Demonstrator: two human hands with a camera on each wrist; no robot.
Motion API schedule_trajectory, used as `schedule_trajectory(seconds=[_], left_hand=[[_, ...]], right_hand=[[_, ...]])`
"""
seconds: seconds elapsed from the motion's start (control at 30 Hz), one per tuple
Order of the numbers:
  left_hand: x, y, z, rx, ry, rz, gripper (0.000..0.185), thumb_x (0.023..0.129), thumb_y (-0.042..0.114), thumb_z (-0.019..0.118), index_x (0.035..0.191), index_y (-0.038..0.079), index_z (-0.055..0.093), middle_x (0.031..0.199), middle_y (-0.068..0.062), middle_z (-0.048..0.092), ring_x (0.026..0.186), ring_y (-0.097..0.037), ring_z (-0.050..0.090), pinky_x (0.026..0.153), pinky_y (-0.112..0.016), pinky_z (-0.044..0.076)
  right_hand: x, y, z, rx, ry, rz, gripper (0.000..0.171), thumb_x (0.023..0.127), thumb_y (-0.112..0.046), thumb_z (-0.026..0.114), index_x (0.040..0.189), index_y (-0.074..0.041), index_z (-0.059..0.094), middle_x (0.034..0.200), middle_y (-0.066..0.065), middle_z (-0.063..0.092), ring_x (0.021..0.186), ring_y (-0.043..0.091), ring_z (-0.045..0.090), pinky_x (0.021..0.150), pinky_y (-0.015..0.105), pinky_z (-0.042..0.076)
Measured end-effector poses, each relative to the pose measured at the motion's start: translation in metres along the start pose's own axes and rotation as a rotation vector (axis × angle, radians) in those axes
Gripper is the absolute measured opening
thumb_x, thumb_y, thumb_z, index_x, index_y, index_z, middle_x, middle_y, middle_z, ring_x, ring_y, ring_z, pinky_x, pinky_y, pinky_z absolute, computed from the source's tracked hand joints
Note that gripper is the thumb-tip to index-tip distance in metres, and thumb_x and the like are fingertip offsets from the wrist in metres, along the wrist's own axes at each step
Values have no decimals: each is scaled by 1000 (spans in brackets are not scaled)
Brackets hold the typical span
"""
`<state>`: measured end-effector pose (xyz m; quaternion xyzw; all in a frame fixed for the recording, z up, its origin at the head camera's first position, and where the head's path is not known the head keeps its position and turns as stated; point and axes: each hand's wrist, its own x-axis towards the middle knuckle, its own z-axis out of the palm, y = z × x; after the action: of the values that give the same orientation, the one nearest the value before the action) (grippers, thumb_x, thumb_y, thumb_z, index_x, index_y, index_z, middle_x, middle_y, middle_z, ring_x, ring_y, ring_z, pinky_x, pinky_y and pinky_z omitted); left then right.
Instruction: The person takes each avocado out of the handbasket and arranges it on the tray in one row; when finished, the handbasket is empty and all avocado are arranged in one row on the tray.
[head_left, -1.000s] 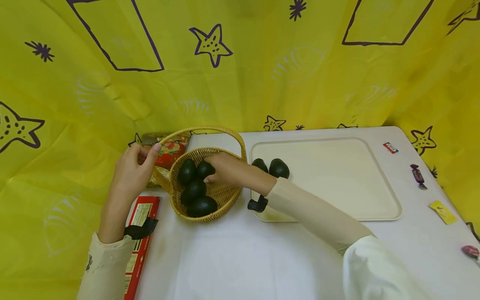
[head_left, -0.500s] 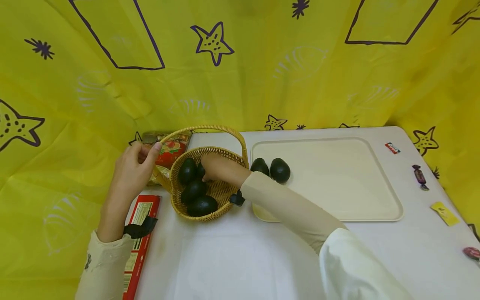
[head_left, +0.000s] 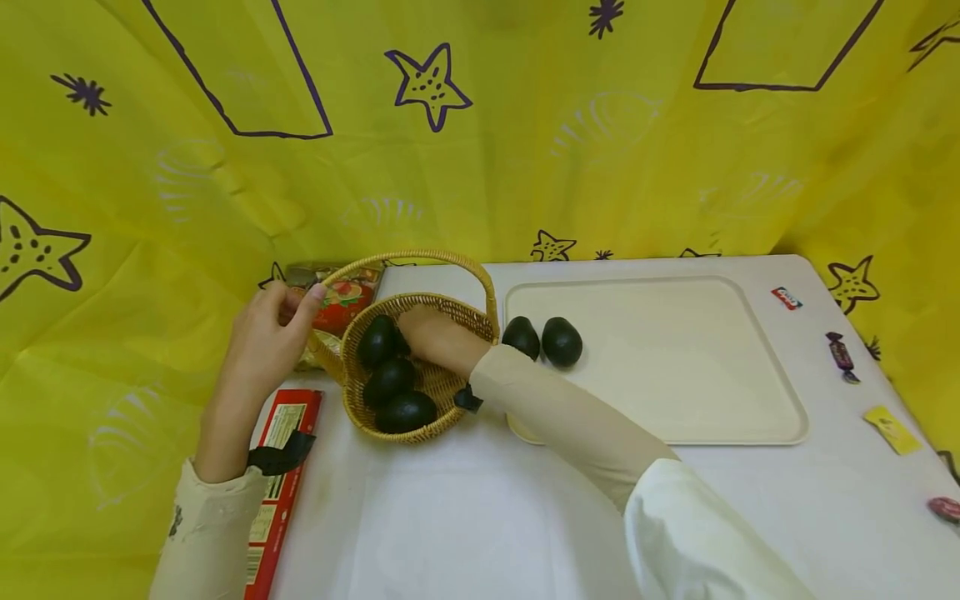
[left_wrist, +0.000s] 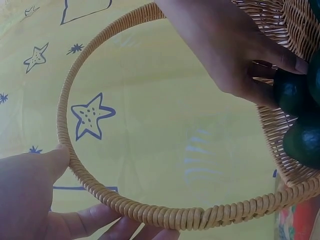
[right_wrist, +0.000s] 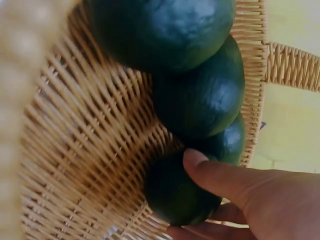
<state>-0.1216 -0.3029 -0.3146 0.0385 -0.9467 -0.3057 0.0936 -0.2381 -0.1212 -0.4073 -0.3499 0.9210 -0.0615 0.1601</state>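
Avocado (right_wrist: 172,192), in right grip (right_wrist: 265,200), against thumb (right_wrist: 220,175), inside wicker basket (right_wrist: 85,145)

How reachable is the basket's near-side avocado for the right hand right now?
Likely yes, once the right hand releases the held avocado: the near-side avocado lies uncovered in the open-topped basket, and the handle arches clear of it.

Lightly creased yellow fabric (head_left: 495,175) hung behind the table (head_left: 465,525) and along its left and right sides. 2 dark angular outlines (head_left: 757,87), cut off by the head view's top edge, flanked a dotted starfish print (head_left: 432,87), while starburst marks (head_left: 84,93) and pale shell prints (head_left: 611,121) lay scattered across the cloth. The table was white, its far right corner rounded. Soft light left only faint shadows.
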Motion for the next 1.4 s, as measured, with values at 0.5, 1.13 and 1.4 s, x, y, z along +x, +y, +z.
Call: schedule_trajectory(seconds=[0.5, 1.13, 1.4], left_hand=[[1, 1, -1, -1, 7, 13, 56, 110, 54, 47, 102, -1, 58, 105, -19, 58, 96, -34, 52, 78, -43, 38], [0, 2, 0, 7, 0, 18, 56, 110, 54, 46, 101, 0, 58, 105, -19, 58, 96, -34, 51, 78, -43, 37], [-1, 2, 0, 1, 4, 19, 56, 110, 53, 47, 102, 0, 59, 105, -19, 58, 95, -34, 52, 78, -43, 38]], right_hand=[[-2, 12, -4, 35, -9, -50, 21, 93, -11, 82, 108, -3, 70, 118, 12, 71, 92, 17, 55, 83, 29, 48], [-4, 12, 1, 85, -3, -11, 18, 94, -11, 81, 106, -2, 71, 117, 13, 71, 93, 18, 56, 85, 30, 50], [-9, 12, 1, 134, 5, -1, 21, 94, -11, 81, 109, -1, 70, 115, 14, 71, 91, 19, 57, 84, 31, 51]])
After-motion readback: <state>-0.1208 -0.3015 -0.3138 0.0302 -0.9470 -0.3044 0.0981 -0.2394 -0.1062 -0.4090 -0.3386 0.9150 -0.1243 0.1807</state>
